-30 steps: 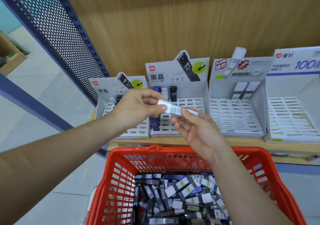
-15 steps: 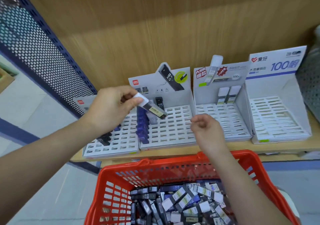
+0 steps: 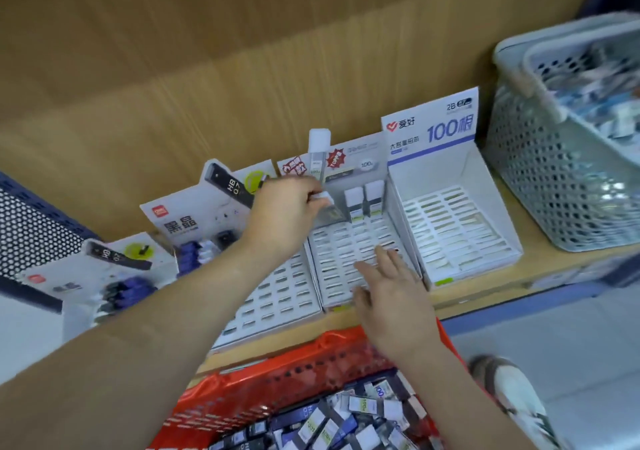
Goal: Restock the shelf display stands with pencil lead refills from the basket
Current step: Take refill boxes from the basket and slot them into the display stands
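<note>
Left hand [image 3: 280, 214] fingers pinch a white-capped pencil lead refill [image 3: 325, 201] at the back-left corner of the white slotted cardboard display stand [image 3: 341, 252]. Right hand [image 3: 391, 297], fingers spread, is over the stand's open front rows. A red plastic basket [image 3: 277, 377] sits below its front edge.

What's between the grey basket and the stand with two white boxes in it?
In the head view, one white display stand with a blue 100 sign; its slots look empty.

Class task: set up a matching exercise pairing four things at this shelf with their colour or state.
Things:
1 left hand
2 right hand
3 near basket
4 shelf basket

States:
A grey
B red
C pinching a refill
D open, fingers straight

Pairs: 1-C, 2-D, 3-B, 4-A.
</note>
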The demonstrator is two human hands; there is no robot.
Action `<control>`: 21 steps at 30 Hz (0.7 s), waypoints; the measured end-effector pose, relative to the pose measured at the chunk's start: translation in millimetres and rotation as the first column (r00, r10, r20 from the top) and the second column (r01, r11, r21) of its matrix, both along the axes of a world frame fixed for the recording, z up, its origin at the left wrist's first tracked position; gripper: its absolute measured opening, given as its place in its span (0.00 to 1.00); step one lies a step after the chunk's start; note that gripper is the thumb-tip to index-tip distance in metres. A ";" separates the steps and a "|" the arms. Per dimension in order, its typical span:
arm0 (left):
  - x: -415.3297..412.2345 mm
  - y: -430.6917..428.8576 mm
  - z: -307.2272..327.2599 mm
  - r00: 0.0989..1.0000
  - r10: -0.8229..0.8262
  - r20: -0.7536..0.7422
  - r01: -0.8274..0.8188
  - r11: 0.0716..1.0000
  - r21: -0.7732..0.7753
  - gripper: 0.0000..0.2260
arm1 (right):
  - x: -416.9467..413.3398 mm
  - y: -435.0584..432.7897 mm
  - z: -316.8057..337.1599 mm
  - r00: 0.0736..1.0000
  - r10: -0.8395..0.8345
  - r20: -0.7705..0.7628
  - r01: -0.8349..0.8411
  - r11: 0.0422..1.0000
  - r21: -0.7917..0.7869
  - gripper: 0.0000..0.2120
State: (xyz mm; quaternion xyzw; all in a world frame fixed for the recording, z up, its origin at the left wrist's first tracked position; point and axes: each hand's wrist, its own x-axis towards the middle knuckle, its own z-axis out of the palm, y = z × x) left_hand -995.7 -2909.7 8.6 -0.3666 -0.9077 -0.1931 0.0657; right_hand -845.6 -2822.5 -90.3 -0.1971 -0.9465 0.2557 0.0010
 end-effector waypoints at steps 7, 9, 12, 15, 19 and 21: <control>-3.3 -0.9 -15.0 0.999 -0.026 -0.031 0.024 0.998 -0.055 0.10 | 1.2 -3.8 -10.3 0.993 -0.062 -0.098 0.066 0.997 0.039 0.18; -6.5 -2.1 -13.1 0.999 -0.030 -0.041 0.026 0.996 -0.084 0.10 | 2.0 -4.9 -9.7 0.990 -0.072 -0.118 0.076 0.997 0.027 0.18; -10.4 2.7 -10.7 0.998 -0.011 -0.061 0.003 0.991 -0.135 0.11 | 2.2 -5.2 -11.4 0.987 -0.084 -0.137 0.090 0.995 0.040 0.18; -10.8 9.4 -11.7 0.997 -0.001 -0.081 -0.008 0.995 -0.100 0.05 | 1.0 -5.3 -13.4 0.985 -0.090 -0.149 0.096 0.995 0.033 0.19; -8.7 12.4 -18.8 0.993 -0.016 -0.115 0.011 0.999 -0.041 0.06 | 0.3 -5.9 -16.0 0.984 -0.088 -0.156 0.093 0.995 0.026 0.21; -7.1 13.4 -22.3 0.987 -0.021 -0.158 0.014 0.999 -0.046 0.05 | 1.0 -6.0 -15.8 0.985 -0.080 -0.152 0.085 0.996 0.027 0.22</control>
